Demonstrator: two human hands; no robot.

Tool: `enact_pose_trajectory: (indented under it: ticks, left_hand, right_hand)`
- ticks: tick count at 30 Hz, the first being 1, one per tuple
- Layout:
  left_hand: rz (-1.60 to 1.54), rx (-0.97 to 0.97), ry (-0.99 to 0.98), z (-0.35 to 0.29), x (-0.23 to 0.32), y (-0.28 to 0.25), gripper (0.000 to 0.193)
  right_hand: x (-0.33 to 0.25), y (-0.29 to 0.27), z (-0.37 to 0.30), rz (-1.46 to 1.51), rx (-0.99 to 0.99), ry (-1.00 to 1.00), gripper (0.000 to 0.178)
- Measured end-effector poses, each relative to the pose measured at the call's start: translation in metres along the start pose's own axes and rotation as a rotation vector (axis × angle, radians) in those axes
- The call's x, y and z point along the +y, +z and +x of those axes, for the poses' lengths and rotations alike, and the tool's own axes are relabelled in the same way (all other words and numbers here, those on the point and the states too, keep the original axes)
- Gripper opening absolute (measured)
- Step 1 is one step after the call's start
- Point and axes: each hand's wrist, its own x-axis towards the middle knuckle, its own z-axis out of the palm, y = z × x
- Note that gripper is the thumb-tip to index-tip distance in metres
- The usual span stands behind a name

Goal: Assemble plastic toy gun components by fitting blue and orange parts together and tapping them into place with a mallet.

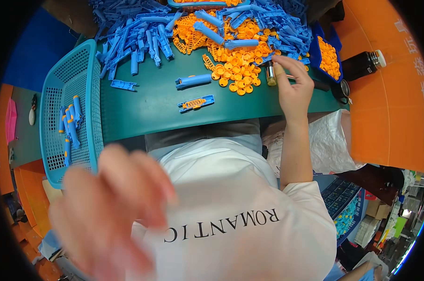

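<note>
My left hand is raised close to the camera in the lower left, smeared by motion. Its fingers look curved, but whether they hold anything cannot be made out. At the right of the green table my right hand is closed, thumb and fingers at a small upright cylinder, dark above and gold-coloured below. Left of it lie loose orange round caps. A closed blue plastic casing lies mid-table. Nearer me is an open blue half-shell with an orange toothed insert in it.
A turquoise basket at left holds several blue pieces with orange ends. Heaps of blue shells and orange toothed parts cover the far side. At right are a blue bin of orange caps and a black bottle.
</note>
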Motion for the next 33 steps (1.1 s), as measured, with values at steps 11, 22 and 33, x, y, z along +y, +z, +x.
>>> enact_pose_trajectory:
  ticks: [11, 22, 33]
  left_hand:
    - [-0.047, -0.099, -0.334, -0.005, 0.071, 0.038, 0.028]
    - [-0.024, -0.08, -0.265, -0.046, 0.096, 0.033, 0.032]
    - [0.026, -0.043, -0.178, -0.069, 0.077, 0.049, 0.039]
  right_hand:
    - [0.019, -0.006, -0.013, -0.061, -0.088, -0.032, 0.015]
    - [0.042, -0.011, 0.006, -0.237, -0.112, -0.03, 0.015]
    - [0.051, 0.027, 0.023, -0.557, -0.267, -0.071, 0.011]
